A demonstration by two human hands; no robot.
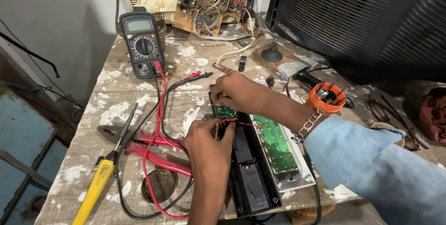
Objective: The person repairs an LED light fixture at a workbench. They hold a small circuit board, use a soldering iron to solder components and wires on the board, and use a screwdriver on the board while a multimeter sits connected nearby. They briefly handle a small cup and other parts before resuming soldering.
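Left hand (207, 137) nearest, fingers curled around a thin probe (216, 131), tip at the small green board (225, 111). Right hand (233, 91) pinches that board's upper edge. Board is small, green, with red wires, sitting at the top end of the black case (248, 169). Case lies open, long axis running away from the camera, holding dark battery blocks (251, 185). Right of case: long green board (276, 145) in a white tray (303, 180). Left of case: red pliers (158, 156), yellow screwdriver (97, 185). Multimeter (143, 44) far behind the case.

The paint-spattered counter (116, 109) carried a multimeter (142, 43) at its back. Nearer than the meter lay red-handled pliers (155, 153), left of them a yellow-handled screwdriver (97, 185), right of them an opened black case (251, 174).
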